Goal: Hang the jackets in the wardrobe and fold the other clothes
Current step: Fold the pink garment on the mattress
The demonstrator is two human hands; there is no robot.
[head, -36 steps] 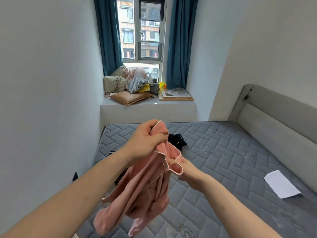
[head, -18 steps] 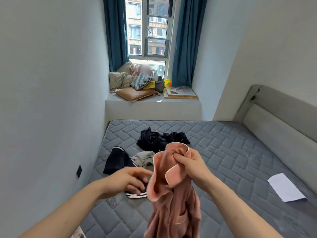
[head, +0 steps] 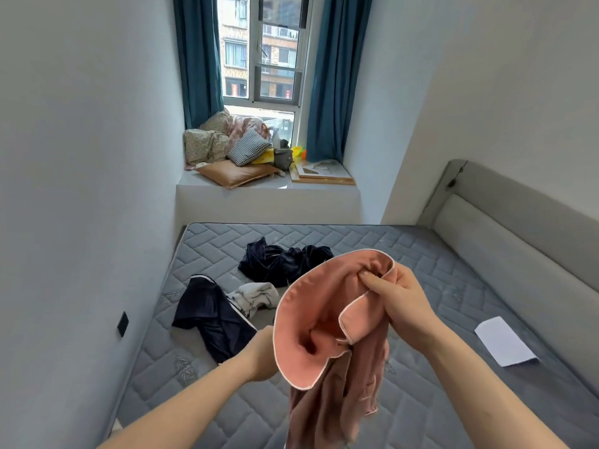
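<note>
I have the pink garment [head: 327, 322] up in the lower middle of the frame, held above the mattress [head: 405, 254], with its piped edge curling round in a wide loop and the rest hanging in soft folds toward the bottom edge. My right hand [head: 402, 306] pinches a bunch of that edge near the top of the loop, fingers [head: 376, 280] curled tight on the cloth. My left hand [head: 262, 354] sits just behind the left side of the loop, and the fabric hides its fingers, so I cannot tell whether they hold anything. The cloth looks thin, light and smooth, maybe a little slippery; I judge it will sag and twist from any single hold, so it needs two holds spread along the trimmed edge or at the shoulders, then laying flat before folding. Whether it counts as a jacket or a fold-up piece I cannot say from here. Other clothes wait on the mattress in the middle left of the frame: a dark navy bundle [head: 282, 260] farther back, a dark striped piece [head: 214, 319] nearer the wall, and a pale grey item [head: 256, 294] between them. A white sheet of paper [head: 505, 341] lies well apart at the right edge of the bed.
</note>
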